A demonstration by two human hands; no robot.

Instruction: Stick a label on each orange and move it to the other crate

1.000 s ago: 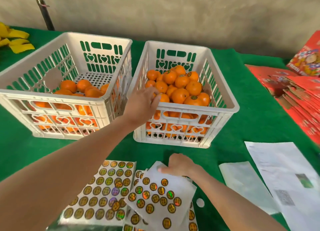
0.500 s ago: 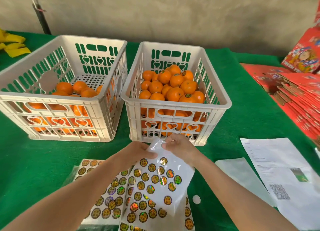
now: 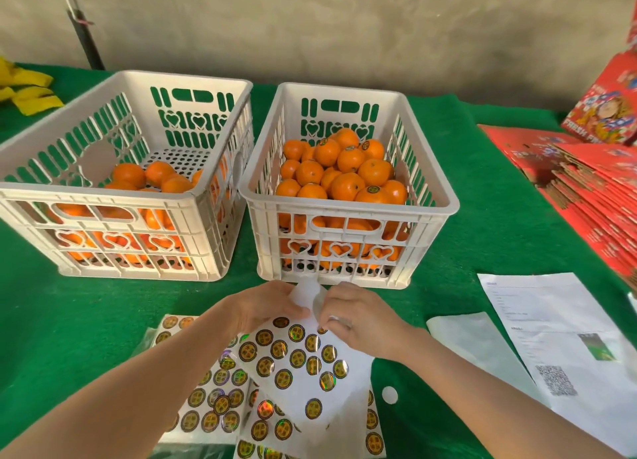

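Both hands on sticker sheet (image 3: 293, 358), just in front of right crate (image 3: 348, 207).
Left hand (image 3: 265, 306) and right hand (image 3: 358, 318) pinch its top edge; spare sheets (image 3: 213, 414) lie under it on green cloth (image 3: 69, 320). Right crate piled with oranges (image 3: 344, 183), several labelled; left crate (image 3: 103, 197) holds a shallow layer. Printed paper (image 3: 558, 320) at right.
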